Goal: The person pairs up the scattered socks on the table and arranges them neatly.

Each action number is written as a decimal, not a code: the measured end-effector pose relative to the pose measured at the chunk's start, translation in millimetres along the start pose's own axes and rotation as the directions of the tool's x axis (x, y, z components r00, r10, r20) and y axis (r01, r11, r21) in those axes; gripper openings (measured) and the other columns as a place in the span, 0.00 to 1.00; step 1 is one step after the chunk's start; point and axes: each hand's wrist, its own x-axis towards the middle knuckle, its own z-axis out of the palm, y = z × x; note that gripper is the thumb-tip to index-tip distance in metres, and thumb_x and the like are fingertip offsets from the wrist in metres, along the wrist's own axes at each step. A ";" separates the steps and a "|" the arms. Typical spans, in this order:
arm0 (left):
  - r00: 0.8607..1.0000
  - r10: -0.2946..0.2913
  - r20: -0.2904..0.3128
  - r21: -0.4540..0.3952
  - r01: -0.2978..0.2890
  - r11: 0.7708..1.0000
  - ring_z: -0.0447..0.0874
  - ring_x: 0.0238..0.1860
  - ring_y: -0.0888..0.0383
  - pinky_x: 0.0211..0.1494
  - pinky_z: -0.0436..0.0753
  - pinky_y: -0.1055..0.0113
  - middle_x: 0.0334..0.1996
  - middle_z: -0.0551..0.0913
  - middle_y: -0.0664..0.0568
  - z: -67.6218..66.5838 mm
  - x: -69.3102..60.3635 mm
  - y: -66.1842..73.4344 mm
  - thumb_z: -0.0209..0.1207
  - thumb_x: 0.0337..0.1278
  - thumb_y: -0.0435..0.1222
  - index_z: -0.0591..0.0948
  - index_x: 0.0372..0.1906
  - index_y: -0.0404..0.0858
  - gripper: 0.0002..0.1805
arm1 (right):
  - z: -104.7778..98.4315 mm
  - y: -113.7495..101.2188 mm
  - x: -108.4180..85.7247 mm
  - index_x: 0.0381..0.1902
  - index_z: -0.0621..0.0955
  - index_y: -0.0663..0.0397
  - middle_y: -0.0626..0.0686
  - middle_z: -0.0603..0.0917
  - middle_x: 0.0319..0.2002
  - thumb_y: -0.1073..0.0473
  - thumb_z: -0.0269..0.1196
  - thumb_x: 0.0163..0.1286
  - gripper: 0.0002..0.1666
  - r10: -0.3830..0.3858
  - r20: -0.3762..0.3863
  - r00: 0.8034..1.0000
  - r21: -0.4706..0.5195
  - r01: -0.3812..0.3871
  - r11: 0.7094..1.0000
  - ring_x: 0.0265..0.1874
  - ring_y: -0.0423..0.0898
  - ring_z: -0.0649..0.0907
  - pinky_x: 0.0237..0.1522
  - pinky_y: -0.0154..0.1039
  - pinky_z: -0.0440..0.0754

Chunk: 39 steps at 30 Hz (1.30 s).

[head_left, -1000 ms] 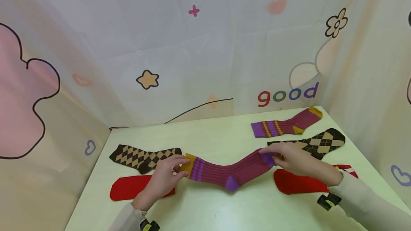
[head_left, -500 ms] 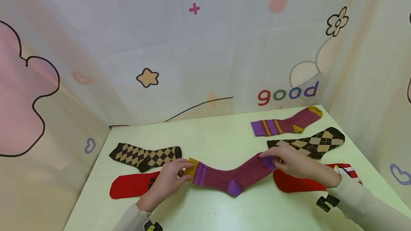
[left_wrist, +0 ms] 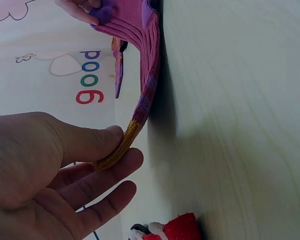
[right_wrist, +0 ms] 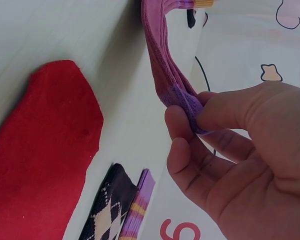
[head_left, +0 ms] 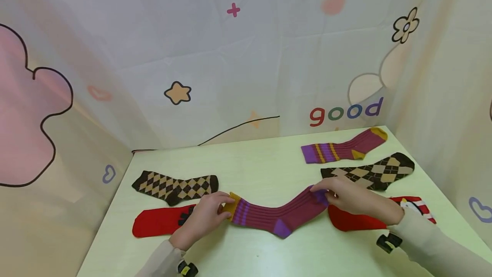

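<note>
1. Left hand (head_left: 207, 213) pinches the yellow cuff (left_wrist: 124, 146); right hand (head_left: 347, 195) pinches the purple toe (right_wrist: 182, 101).
2. Maroon sock (head_left: 266, 218) spans between them (contact with the table (head_left: 292, 260) unclear), cuff toward 9 o'clock, toe toward 2.
3. Progress, as judged: sock drawn out lengthwise; release not yet done.
4. Similar striped sock (head_left: 346, 149) lies flat, apart, between 1 and 2 o'clock.

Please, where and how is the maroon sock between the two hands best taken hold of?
Probably at both ends: the yellow cuff from the left with the left hand, the purple toe from the right with the right hand. The long sock sags in the middle, its heel lowest in the head view, so one end alone would likely let it droop.
</note>
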 end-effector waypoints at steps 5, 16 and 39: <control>1.000 0.013 0.019 0.008 -0.013 1.000 0.81 0.32 0.62 0.35 0.81 0.72 0.49 0.87 0.44 0.9 2.2 -2.1 0.74 0.53 0.29 0.89 0.47 0.33 0.15 | 1.9 1.8 2.7 0.56 0.85 0.59 0.58 0.86 0.54 0.74 0.63 0.69 0.19 -0.023 0.001 1.000 0.008 0.023 1.000 0.53 0.57 0.85 0.52 0.50 0.85; 0.997 0.007 0.071 0.072 -0.012 0.997 0.80 0.34 0.61 0.38 0.82 0.69 0.40 0.89 0.48 2.4 7.2 -3.9 0.73 0.56 0.33 0.90 0.42 0.33 0.10 | 10.6 8.6 9.0 0.53 0.86 0.59 0.54 0.88 0.50 0.70 0.68 0.68 0.16 -0.032 0.010 0.999 -0.020 0.032 0.999 0.50 0.54 0.86 0.49 0.47 0.86; 0.996 0.045 0.075 0.291 -0.065 0.955 0.80 0.39 0.55 0.44 0.83 0.64 0.36 0.88 0.52 6.2 7.9 -6.8 0.76 0.54 0.36 0.91 0.39 0.38 0.09 | 22.5 26.2 15.6 0.54 0.86 0.58 0.55 0.88 0.50 0.71 0.70 0.65 0.19 -0.011 -0.018 1.000 -0.084 0.009 0.996 0.51 0.55 0.86 0.51 0.49 0.86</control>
